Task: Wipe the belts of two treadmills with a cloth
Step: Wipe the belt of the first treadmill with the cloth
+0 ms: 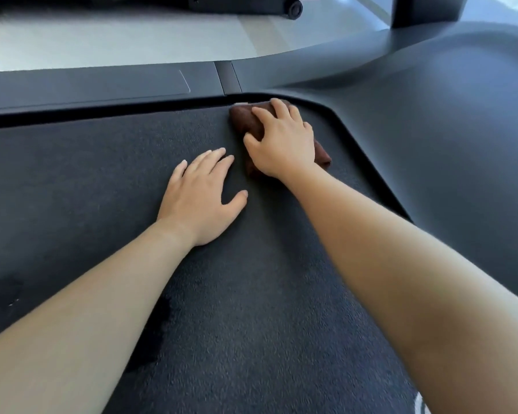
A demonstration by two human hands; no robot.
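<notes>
At about one o'clock from the middle of the view, the grip of the right hand is clenching a brown cloth. The fingers are curling over its bunched top and the palm is pressing it onto the belt. The cloth is sitting at the belt's far corner, right up against the edge where the side rail is meeting the curved front cover. One end is poking out at four o'clock of the wrist. The right forearm is stretching in from five o'clock, nearly straight.

At seven o'clock of the cloth, the left hand is lying flat on the belt. Its grip is released, the fingers are straight and pointing to one o'clock, and the thumb is splaying rightward. Its forearm is running in from seven o'clock, beside a dark, damp-looking patch. Beyond the rail, at twelve o'clock, pale floor is showing.
</notes>
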